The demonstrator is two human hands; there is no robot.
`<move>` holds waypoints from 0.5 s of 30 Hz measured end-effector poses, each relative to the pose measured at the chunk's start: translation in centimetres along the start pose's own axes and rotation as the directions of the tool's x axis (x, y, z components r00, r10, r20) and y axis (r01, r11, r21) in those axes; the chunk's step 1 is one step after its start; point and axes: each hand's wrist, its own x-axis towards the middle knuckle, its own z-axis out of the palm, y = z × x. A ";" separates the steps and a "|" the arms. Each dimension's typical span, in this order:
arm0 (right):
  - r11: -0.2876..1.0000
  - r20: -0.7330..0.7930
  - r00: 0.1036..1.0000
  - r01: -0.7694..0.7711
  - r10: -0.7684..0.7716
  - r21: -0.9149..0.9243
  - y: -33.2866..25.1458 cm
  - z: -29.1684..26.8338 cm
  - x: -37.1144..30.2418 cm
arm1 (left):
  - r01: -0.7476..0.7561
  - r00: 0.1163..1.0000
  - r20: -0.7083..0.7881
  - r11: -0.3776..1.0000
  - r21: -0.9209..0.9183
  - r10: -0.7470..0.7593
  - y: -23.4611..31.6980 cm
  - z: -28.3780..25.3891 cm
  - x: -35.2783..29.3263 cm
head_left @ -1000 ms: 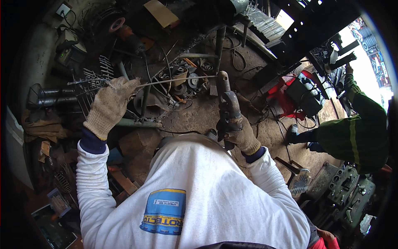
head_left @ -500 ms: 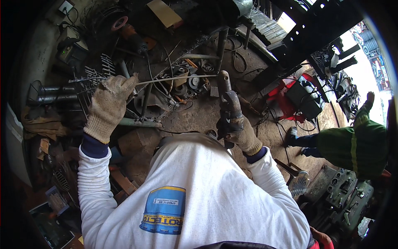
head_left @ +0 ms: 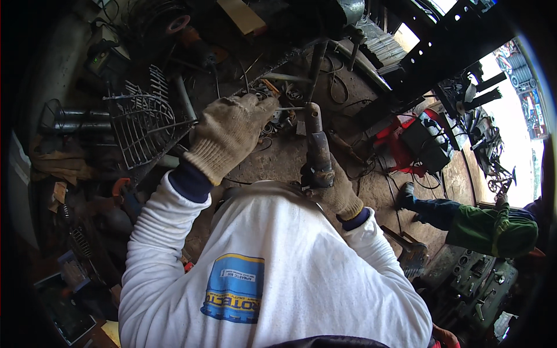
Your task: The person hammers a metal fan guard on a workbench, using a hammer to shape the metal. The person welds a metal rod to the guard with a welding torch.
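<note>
My gloved left hand (head_left: 232,130) is closed around a thin grey welding rod (head_left: 290,108), close to where the rod meets the holder's head. A thin dark end sticks out on the left side of that hand. In front of my chest, my gloved right hand (head_left: 335,191) grips a dark, worn electrode holder (head_left: 315,139), its rounded head pointing away from me. The rod's right end touches the holder's head; how deep it sits cannot be made out. Left of my left hand, a curved metal grille of thin bars (head_left: 139,124) stands tilted.
Scrap and cables litter the floor beyond my hands. An angle grinder (head_left: 194,43) lies at the far left. On the right are a red chair-like object (head_left: 397,139), a person in green (head_left: 487,229) and a grey-green machine (head_left: 473,284). Perforated dark beams (head_left: 423,52) cross the upper right.
My left hand has slid right along the rod toward the holder. The holder has stayed close to its place, and the person in green has lowered an arm.
</note>
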 end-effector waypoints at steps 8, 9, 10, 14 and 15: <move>0.968 -0.164 0.986 -0.064 0.024 -0.242 -2.0 0.8 -1.1 | -0.068 0.997 -0.029 0.990 -0.127 0.065 -0.1 0.3 -0.4; 0.982 -0.153 0.988 -0.045 0.017 -0.184 -1.7 0.6 -1.2 | -0.074 0.997 -0.029 0.989 -0.128 0.071 0.2 0.2 -0.4; 0.992 -0.141 0.990 -0.027 0.009 -0.126 -1.5 0.4 -1.3 | -0.069 0.997 -0.026 0.988 -0.135 0.066 0.4 0.1 -0.3; 0.985 -0.129 0.990 0.035 -0.058 -0.169 -1.5 0.6 -1.6 | -0.052 0.998 0.027 0.990 -0.128 0.056 0.9 -0.2 0.1; 0.985 -0.133 0.990 0.015 -0.038 -0.171 -1.8 0.7 -1.7 | -0.053 0.998 0.028 0.991 -0.127 0.056 1.0 -0.3 0.1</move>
